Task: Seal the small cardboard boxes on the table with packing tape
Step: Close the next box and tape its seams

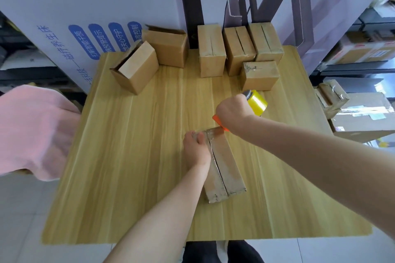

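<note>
Far left, a pink cloth [32,130] hangs at the edge of the wooden surface [128,177], and behind it at the back-left corner we've got two unsealed boxes: a tipped box [134,67] lying at an angle with its flaps agape, and just beside it an open box [166,47] standing against the white panel. Moving to the middle, here's the action: the left hand [195,149] lies along the left flap of the centre box [224,166], fingers curled over its far left corner and thumb on top, holding it down. That box sits near the front middle of the surface, long side running away from the person, the seam between its flaps showing dark down the length. A glossy tape strip [213,132] crosses its far end. Just right of that, the right hand [233,113] is wrapped tight round the tape dispenser [245,96], knuckles up, with the yellow roll [257,102] poking out beyond and the orange edge [219,123] touching the box's far end. Behind, a row of three closed boxes [238,49] lines the back edge, with a low box [259,74] in front of them. Far right, off the surface, shelves [363,49] hold larger cartons
</note>
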`<state>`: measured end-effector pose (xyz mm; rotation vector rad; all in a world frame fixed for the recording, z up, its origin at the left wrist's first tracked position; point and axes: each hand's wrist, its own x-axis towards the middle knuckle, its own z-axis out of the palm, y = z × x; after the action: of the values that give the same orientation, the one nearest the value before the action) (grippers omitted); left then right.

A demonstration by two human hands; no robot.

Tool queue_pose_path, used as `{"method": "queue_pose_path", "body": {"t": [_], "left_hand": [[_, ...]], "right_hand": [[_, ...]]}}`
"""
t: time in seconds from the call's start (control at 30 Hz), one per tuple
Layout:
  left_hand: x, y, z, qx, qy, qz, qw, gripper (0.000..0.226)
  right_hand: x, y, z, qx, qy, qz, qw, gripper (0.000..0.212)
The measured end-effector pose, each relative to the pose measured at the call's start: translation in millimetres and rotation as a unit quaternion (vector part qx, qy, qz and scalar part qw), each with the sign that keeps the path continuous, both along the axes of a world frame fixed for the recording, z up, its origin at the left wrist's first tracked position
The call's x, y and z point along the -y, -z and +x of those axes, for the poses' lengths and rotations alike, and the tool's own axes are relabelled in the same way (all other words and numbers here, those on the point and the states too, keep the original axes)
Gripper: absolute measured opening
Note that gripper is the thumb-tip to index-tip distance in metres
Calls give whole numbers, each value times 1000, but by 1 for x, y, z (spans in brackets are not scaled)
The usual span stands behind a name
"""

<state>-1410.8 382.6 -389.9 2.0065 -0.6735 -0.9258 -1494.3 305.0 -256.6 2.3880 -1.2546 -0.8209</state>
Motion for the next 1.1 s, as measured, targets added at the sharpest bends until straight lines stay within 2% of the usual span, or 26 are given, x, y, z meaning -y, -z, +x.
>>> {"method": "queue_pose_path", "body": {"t": [0.03, 0.17, 0.3, 0.47, 0.5, 0.57, 0.6, 0.63, 0.77, 0.9, 0.93, 1.03, 1.1], "left_hand": [[-1, 0, 0, -7, -2, 1, 1000, 27], [-2, -1, -1, -6, 1, -1, 1000, 31], [-1, -2, -1, 4, 7, 4, 1000, 36], [1, -3, 0, 13, 9, 4, 1000, 38], [0, -3, 0, 17, 6, 5, 1000, 37], [-5, -1, 0, 27, 1, -7, 1000, 34], [-6, -1, 0, 35, 0, -18, 999, 32], [-6, -1, 0, 41, -2, -28, 999, 30], [2, -3, -4, 38, -29, -8, 999, 27], [1, 1, -8, 7, -63, -3, 998, 26], [1, 0, -9, -7, -83, -5, 996, 25], [5, -6, -13, -34, -144, -4, 989, 23], [5, -11, -15, -50, -144, 3, 988, 21]], "right_hand": [[-2, 3, 2, -12, -11, -3, 1000, 17], [5, 6, -4, 11, 65, 9, 998, 11], [15, 0, -6, 15, 56, 22, 998, 28], [26, -2, -5, 29, 112, 19, 993, 18], [23, 0, -8, 25, 97, 15, 995, 17], [7, 13, -24, -24, 79, 34, 996, 3], [-1, 25, -37, -35, 117, 43, 992, 10], [-6, 37, -52, -3, 171, 57, 984, 15], [-11, 63, -91, 173, 346, 74, 919, 26], [-18, 69, -88, 273, 401, 54, 873, 42], [-19, 67, -84, 309, 420, 52, 852, 45], [-26, 58, -76, 430, 484, 56, 760, 53], [-30, 48, -74, 515, 510, 48, 687, 54]]}}
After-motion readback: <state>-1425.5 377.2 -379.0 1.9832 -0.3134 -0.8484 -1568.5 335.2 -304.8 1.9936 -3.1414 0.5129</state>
